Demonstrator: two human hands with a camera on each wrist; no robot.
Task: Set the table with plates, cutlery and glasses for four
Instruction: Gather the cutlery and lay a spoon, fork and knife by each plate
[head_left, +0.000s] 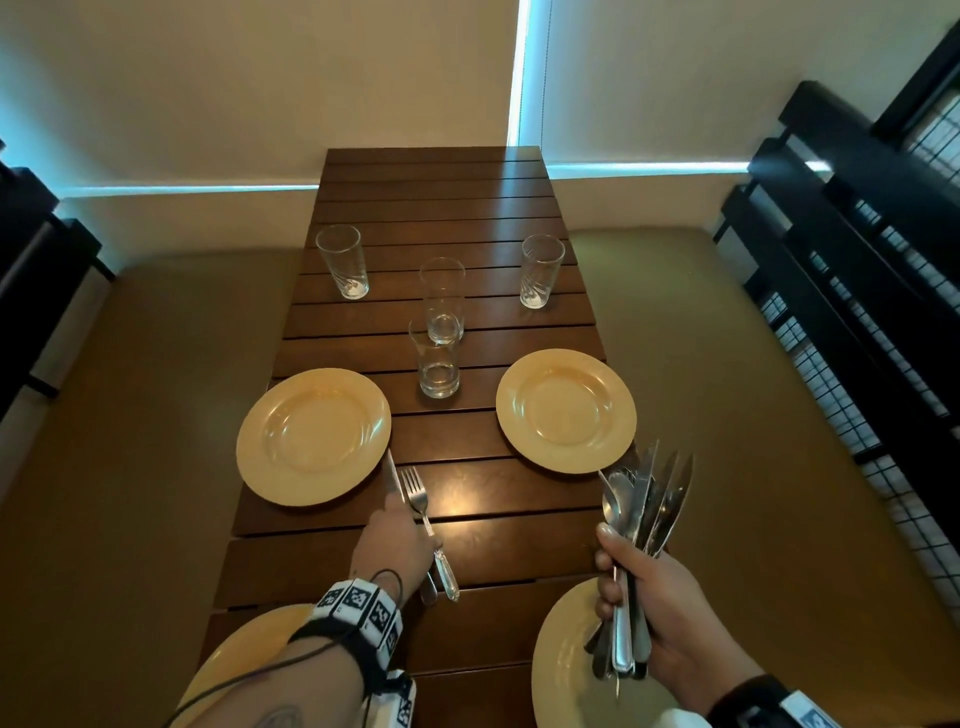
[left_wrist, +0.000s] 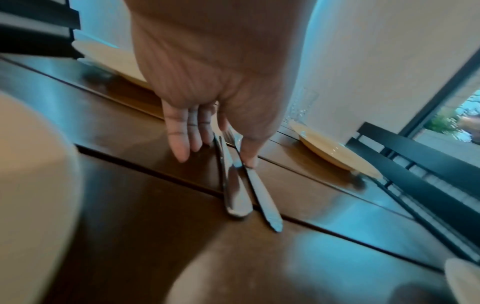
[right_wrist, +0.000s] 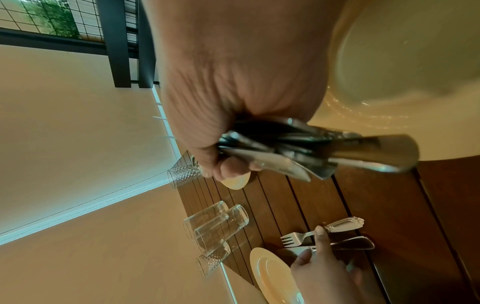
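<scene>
Steel fork (head_left: 422, 519), tines toward glasses (head_left: 440, 332)

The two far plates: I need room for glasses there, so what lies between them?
In the head view, one glass stands between the far left plate and far right plate; otherwise bare table.

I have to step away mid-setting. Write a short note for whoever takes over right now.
Left hand: straight fingers resting on a knife and fork just laid beside the far-left plate.
Right hand: grips the remaining cutlery bundle above the near-right plate.
Done: four plates are out, the other two being far-right and near-left; four glasses are on the table.
Left: cutlery for three places; two glasses stand clustered mid-table and need placing.
</scene>
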